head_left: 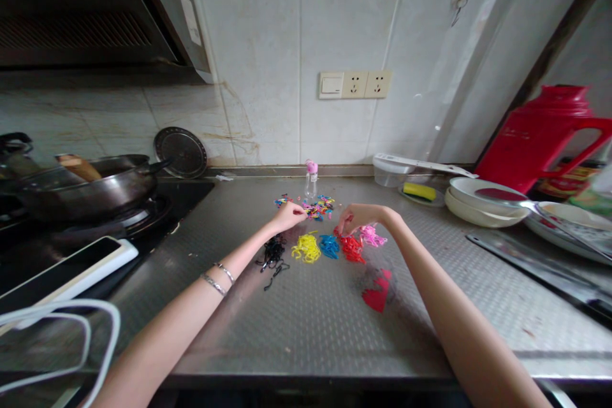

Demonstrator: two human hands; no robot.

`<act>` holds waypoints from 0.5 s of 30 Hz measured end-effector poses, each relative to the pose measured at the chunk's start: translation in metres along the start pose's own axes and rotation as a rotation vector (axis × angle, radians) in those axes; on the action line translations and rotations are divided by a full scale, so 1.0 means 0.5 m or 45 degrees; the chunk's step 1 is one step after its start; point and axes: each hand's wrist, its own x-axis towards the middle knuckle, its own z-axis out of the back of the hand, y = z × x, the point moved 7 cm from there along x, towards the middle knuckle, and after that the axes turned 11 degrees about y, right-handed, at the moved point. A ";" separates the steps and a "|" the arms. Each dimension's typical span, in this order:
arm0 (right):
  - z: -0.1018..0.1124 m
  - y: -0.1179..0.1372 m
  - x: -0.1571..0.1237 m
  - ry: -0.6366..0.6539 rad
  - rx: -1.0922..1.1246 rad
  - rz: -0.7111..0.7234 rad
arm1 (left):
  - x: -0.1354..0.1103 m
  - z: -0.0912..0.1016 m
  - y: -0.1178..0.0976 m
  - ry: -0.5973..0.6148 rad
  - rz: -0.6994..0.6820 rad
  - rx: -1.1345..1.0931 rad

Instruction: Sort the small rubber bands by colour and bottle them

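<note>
My left hand (289,216) reaches to a mixed-colour pile of small rubber bands (319,209), its fingertips pinched together at the pile's left edge. Whatever sits in that pinch is too small to make out. Over the red rubber bands (352,250) hangs my right hand (352,218), fingers bent down and closed; their tips touch or nearly touch the pile. Sorted by colour, black bands (273,252), yellow bands (306,248), blue bands (329,246) and pink bands (372,236) lie in a row. Behind the mixed pile stands a small clear bottle (311,186) with a pink top.
A clear plastic bag with a red print (377,292) lies nearer me. On the left are a pan (90,194) on the stove and a white cable (112,325). To the right stand bowls (482,209), a yellow sponge (419,191), a knife (526,268) and a red thermos (530,134).
</note>
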 end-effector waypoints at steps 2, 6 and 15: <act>-0.006 -0.002 0.008 0.023 -0.007 -0.009 | 0.000 0.000 0.003 0.000 0.003 0.006; -0.014 -0.009 0.019 0.045 0.012 -0.050 | -0.001 0.000 0.001 0.003 0.004 0.015; -0.002 0.007 0.010 -0.017 -0.001 0.077 | -0.002 0.001 -0.004 -0.003 0.007 -0.006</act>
